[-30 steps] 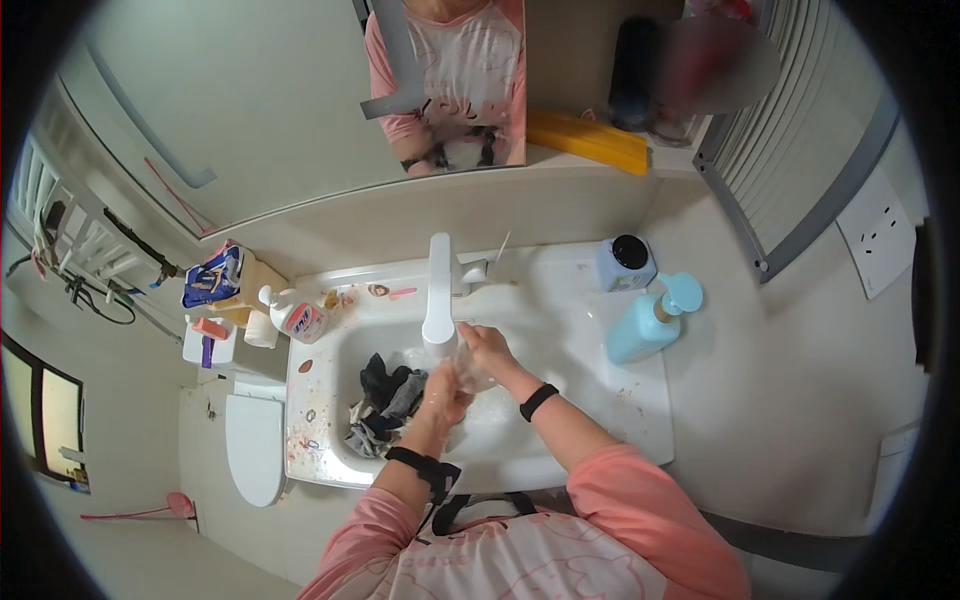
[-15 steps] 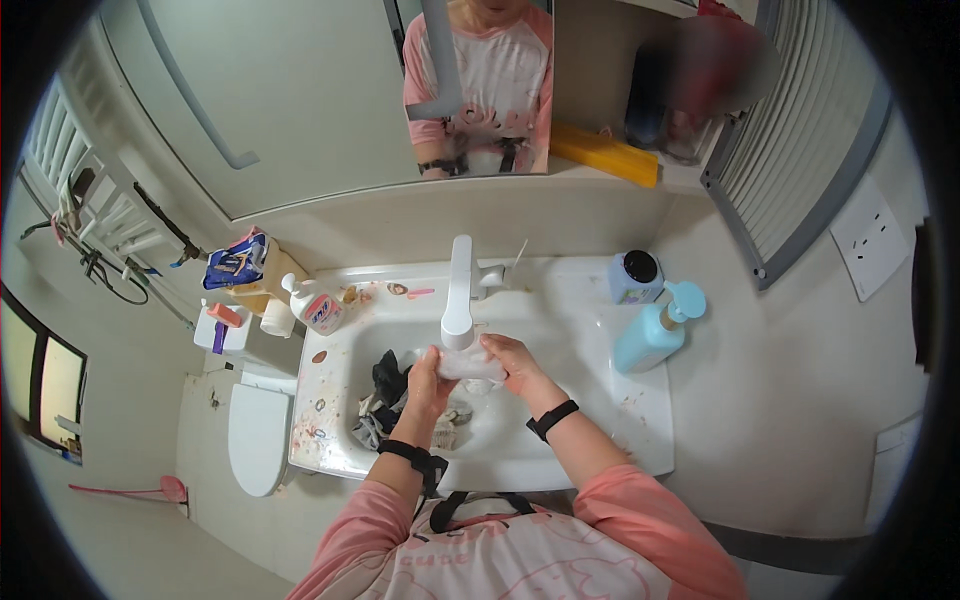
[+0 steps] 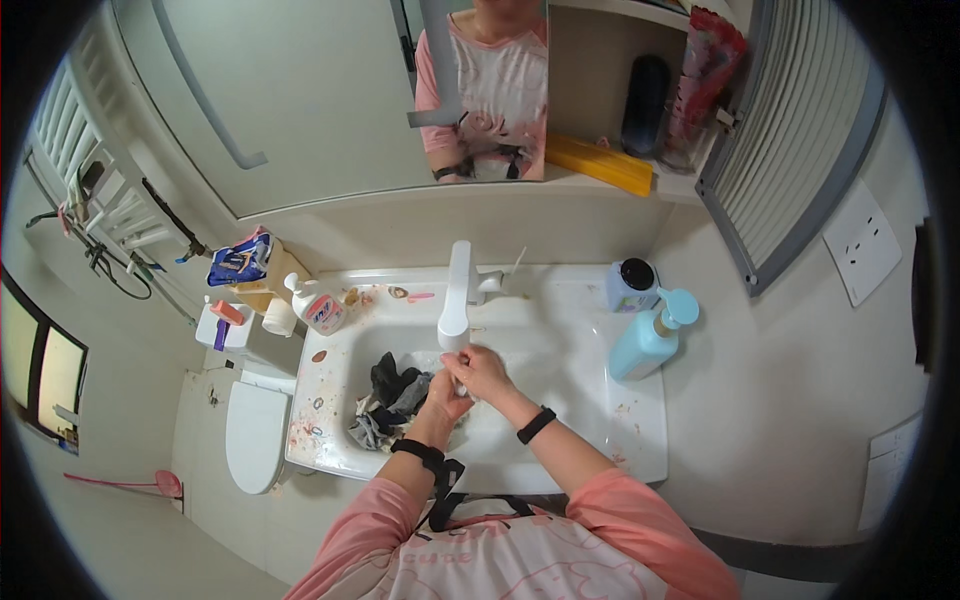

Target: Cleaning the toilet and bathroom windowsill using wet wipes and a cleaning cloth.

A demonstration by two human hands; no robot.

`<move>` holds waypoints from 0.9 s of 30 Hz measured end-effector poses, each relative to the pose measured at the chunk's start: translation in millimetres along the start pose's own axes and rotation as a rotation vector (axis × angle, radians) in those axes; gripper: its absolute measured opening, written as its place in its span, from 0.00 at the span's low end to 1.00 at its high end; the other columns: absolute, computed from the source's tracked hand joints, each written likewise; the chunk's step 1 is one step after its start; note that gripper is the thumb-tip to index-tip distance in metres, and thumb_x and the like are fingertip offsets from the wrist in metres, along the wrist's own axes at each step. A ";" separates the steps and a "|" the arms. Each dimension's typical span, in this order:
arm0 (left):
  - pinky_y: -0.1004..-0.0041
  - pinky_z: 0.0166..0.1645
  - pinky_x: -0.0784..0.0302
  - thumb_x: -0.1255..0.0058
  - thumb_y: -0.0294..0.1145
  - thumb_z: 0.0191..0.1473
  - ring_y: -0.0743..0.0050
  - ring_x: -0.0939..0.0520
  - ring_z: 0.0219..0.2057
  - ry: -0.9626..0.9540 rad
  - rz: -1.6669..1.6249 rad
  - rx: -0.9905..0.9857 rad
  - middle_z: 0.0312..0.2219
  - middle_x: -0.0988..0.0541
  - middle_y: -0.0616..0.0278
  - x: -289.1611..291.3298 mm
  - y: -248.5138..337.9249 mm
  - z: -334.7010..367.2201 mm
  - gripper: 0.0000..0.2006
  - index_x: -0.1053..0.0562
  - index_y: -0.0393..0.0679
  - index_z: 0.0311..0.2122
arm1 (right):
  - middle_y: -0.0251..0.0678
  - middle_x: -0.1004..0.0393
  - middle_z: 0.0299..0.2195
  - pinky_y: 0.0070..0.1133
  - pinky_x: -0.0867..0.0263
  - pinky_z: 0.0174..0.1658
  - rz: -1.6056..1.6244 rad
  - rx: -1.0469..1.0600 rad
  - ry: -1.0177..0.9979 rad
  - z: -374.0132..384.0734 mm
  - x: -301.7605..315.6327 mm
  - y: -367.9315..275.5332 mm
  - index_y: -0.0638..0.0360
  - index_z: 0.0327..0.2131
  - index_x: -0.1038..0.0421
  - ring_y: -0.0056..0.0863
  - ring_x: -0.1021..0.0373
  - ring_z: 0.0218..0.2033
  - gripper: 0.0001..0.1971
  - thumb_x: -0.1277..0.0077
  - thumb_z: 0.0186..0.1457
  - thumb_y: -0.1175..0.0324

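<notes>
Both my hands meet under the spout of the white tap (image 3: pixel 458 295), over the white sink (image 3: pixel 560 345). My left hand (image 3: pixel 443 392) and my right hand (image 3: pixel 480 370) press against each other, fingers curled; I cannot tell whether anything small is between them. A heap of dark and grey wet cloth (image 3: pixel 392 400) lies in the basin just left of my left hand. Each wrist wears a black band.
A light blue pump bottle (image 3: pixel 648 340) and a dark-capped jar (image 3: pixel 632 285) stand on the right rim. A white bottle (image 3: pixel 318 308) and small items sit at the left rim. A toilet (image 3: pixel 255 430) is to the left, a mirror above.
The view has shifted, so the sink sits more central. My hands stay together under the tap, now slightly lower and closer to the cloth heap.
</notes>
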State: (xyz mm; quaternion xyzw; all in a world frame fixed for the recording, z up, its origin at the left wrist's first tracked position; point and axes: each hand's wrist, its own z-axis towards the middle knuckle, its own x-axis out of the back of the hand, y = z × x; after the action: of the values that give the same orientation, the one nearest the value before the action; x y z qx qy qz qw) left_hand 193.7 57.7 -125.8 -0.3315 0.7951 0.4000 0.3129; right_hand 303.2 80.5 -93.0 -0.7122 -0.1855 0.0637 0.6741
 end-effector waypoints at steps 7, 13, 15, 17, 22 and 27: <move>0.52 0.57 0.31 0.71 0.49 0.65 0.45 0.26 0.50 -0.044 -0.270 -0.168 0.53 0.29 0.51 -16.0 16.8 -13.1 0.28 0.44 0.35 0.59 | 0.51 0.26 0.42 0.40 0.41 0.56 -0.116 0.477 -0.005 -21.6 -40.9 8.1 0.64 0.41 0.30 0.51 0.33 0.49 0.14 0.52 0.56 0.64; 0.53 0.58 0.33 0.70 0.54 0.65 0.55 0.26 0.52 0.030 -0.103 -0.025 0.49 0.26 0.54 -34.7 7.6 -26.1 0.27 0.34 0.42 0.54 | 0.55 0.33 0.52 0.48 0.49 0.62 -0.412 0.271 0.005 6.3 6.9 18.1 0.60 0.56 0.38 0.57 0.43 0.58 0.23 0.59 0.54 0.71; 0.54 0.60 0.33 0.72 0.51 0.66 0.55 0.26 0.52 -0.046 -0.146 -0.140 0.49 0.26 0.51 1.4 24.9 -17.3 0.26 0.35 0.39 0.55 | 0.56 0.36 0.55 0.50 0.54 0.64 -0.381 0.658 0.054 -17.3 -26.5 22.1 0.60 0.58 0.39 0.57 0.48 0.62 0.24 0.61 0.55 0.71; 0.57 0.59 0.34 0.74 0.54 0.66 0.56 0.28 0.53 0.147 -0.179 -0.238 0.52 0.28 0.55 -5.7 20.2 -10.9 0.29 0.39 0.40 0.59 | 0.56 0.39 0.58 0.50 0.61 0.66 -0.333 0.556 0.088 -26.7 -49.2 18.5 0.60 0.58 0.39 0.59 0.52 0.64 0.25 0.61 0.56 0.69; 0.59 0.58 0.33 0.69 0.48 0.66 0.61 0.28 0.53 -0.044 0.003 -0.035 0.51 0.27 0.59 -41.6 -10.3 -18.7 0.23 0.36 0.42 0.57 | 0.54 0.42 0.61 0.50 0.54 0.63 -0.514 0.311 0.183 16.0 7.7 29.9 0.61 0.60 0.41 0.49 0.44 0.62 0.26 0.62 0.59 0.63; 0.58 0.58 0.32 0.70 0.53 0.66 0.54 0.27 0.52 0.147 -0.112 -0.176 0.54 0.30 0.56 -2.8 9.7 -3.1 0.28 0.39 0.39 0.58 | 0.51 0.49 0.65 0.46 0.61 0.66 -0.211 0.534 -0.006 -24.7 -55.7 33.2 0.60 0.62 0.44 0.54 0.55 0.67 0.29 0.66 0.63 0.53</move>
State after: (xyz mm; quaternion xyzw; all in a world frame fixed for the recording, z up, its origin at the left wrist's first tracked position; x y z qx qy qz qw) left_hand 187.1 60.3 -118.1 -0.4300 0.7579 0.4249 0.2452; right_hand 266.1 37.1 -132.6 -0.4860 -0.2373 0.0418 0.8401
